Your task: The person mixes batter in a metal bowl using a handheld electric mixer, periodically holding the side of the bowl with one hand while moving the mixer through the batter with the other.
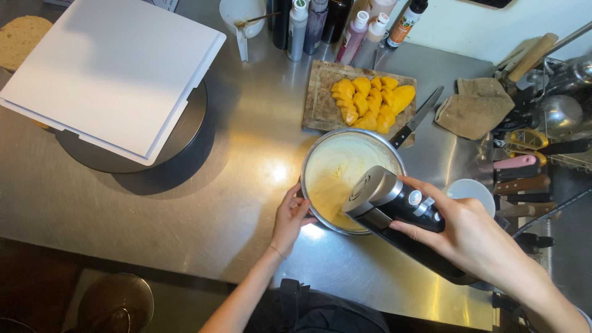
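One steel bowl (345,179) of pale cream is steadied on the bench (203,209) by the left hand (290,219), fingers curled on its rim, while one hand mixer (394,206) is gripped above it by the right hand (475,237), beside one board (320,102) of cut yellow fruit (370,102).

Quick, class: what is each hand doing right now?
Left hand: closed on the rim of the steel bowl.
Right hand: closed around the black hand mixer.
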